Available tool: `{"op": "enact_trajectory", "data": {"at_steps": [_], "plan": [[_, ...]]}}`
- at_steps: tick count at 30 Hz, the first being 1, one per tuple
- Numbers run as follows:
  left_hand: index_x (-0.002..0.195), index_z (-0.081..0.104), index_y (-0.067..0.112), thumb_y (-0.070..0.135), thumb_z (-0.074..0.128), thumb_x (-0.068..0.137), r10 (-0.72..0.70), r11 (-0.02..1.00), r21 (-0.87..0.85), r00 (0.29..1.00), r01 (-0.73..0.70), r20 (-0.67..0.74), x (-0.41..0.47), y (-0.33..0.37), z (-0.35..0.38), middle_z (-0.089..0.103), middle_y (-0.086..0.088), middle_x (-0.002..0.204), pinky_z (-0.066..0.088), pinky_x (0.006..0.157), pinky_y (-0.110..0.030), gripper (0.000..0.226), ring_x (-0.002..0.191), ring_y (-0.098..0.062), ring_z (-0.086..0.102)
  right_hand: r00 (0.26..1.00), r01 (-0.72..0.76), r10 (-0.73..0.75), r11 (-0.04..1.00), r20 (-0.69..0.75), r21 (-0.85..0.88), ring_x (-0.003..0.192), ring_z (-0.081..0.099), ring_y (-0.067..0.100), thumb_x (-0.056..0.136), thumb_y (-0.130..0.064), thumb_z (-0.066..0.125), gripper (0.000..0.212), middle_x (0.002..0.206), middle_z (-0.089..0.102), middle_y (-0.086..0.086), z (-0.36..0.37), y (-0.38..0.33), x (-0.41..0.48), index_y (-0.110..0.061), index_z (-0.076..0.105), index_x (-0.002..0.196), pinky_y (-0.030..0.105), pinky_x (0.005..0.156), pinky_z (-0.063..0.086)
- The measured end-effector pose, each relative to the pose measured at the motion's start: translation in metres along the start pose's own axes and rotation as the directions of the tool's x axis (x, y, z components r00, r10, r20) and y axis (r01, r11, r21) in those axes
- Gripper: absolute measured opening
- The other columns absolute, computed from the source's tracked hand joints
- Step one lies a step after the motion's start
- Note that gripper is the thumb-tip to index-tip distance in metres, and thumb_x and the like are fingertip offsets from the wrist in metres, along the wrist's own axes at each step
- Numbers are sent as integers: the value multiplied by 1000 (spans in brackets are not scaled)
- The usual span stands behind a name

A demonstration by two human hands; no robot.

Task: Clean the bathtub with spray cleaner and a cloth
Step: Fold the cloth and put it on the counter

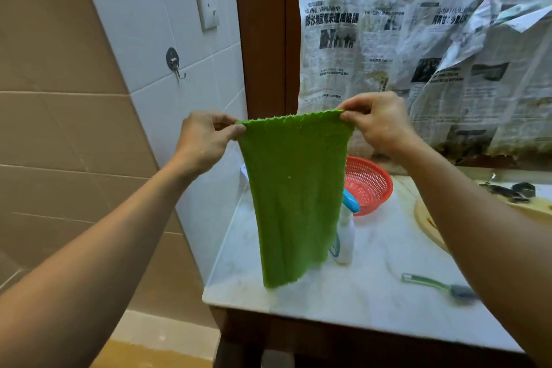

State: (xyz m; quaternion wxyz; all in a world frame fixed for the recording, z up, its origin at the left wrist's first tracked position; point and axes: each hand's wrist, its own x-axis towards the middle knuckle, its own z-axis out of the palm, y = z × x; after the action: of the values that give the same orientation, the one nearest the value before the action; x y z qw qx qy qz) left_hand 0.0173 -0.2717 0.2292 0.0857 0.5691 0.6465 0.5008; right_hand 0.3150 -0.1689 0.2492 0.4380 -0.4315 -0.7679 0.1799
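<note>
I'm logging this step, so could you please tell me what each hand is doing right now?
Left hand: closed, grip pinching the top left corner of the green cloth.
Right hand: closed, grip pinching the cloth's top right corner.

Red basket [369, 185] — brush [439, 287] — on countertop [373, 317]
</note>
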Motion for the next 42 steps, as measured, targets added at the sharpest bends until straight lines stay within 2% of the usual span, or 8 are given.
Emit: {"op": "enact_trajectory", "data": {"at_steps": [5, 13, 16, 19, 29, 33, 38, 42], "plan": [[99, 80, 19, 17, 76, 92, 45, 999, -23, 997, -47, -66, -3, 12, -17, 75, 10, 85, 48, 68, -5, 8, 71, 10, 67, 996, 74, -73, 996, -44, 38, 84, 69, 7, 88, -12, 78, 16, 89, 74, -8, -6, -22, -2, -20, 80, 102, 22, 81, 59], [85, 77, 27, 8, 78, 89, -78, 994, -75, 993, 85, 91, -90, -46, 4, 77, 17, 82, 52, 77, -11, 20, 75, 4, 69, 982, -41, 33, 998, 188, 38, 76, 69, 1, 84, -7, 80, 26, 79, 75, -17, 28, 29, -83, -32, 80, 88, 25, 80, 58], [81, 77, 33, 10, 79, 88, -140, 986, -65, 978, 151, 152, -126, -67, 15, 78, 13, 79, 55, 78, -20, 24, 75, -2, 71, 950, -110, 98, 994, 295, 24, 69, 65, -3, 84, -5, 80, 32, 75, 75, -17, 38, 51, -118, -37, 77, 82, 16, 73, 51], [83, 79, 29, 11, 79, 88, -203, 971, -83, 956, 225, 213, -154, -80, 22, 78, 9, 80, 57, 80, -27, 19, 80, -14, 74, 919, -181, 168, 984, 357, 2, 66, 65, -3, 86, -5, 78, 18, 72, 74, -14, 43, 61, -146, -22, 81, 90, 8, 68, 48], [88, 82, 15, 10, 80, 87, -345, 905, -138, 882, 404, 320, -202, -112, 37, 78, -6, 77, 62, 80, -49, 6, 78, -31, 76, 840, -315, 330, 943, 430, -107, 63, 61, 0, 87, -15, 77, 20, 68, 71, -18, 53, 73, -198, -35, 78, 84, 22, 66, 47], [85, 81, 19, 11, 79, 88, -347, 912, -107, 885, 395, 309, -190, -127, 44, 77, -3, 74, 63, 78, -43, 10, 73, -25, 75, 848, -348, 379, 925, 371, -150, 67, 63, -4, 88, -16, 77, 15, 68, 71, -17, 68, 77, -193, -31, 79, 88, 16, 65, 44], [86, 80, 20, 13, 78, 90, -335, 936, -12, 900, 352, 277, -161, -144, 61, 76, 6, 70, 54, 68, -19, 8, 64, -5, 70, 862, -323, 404, 903, 305, -284, 74, 59, 2, 91, -14, 73, 12, 81, 70, -9, 98, 89, -173, -18, 80, 99, 5, 62, 36], [86, 80, 18, 16, 79, 88, -334, 942, 79, 906, 325, 261, -129, -163, 79, 75, 6, 72, 53, 72, -23, 3, 69, -6, 71, 861, -281, 409, 878, 303, -388, 83, 62, 15, 91, -9, 68, 15, 90, 74, 2, 131, 106, -149, -14, 80, 97, 24, 77, 46]]}}
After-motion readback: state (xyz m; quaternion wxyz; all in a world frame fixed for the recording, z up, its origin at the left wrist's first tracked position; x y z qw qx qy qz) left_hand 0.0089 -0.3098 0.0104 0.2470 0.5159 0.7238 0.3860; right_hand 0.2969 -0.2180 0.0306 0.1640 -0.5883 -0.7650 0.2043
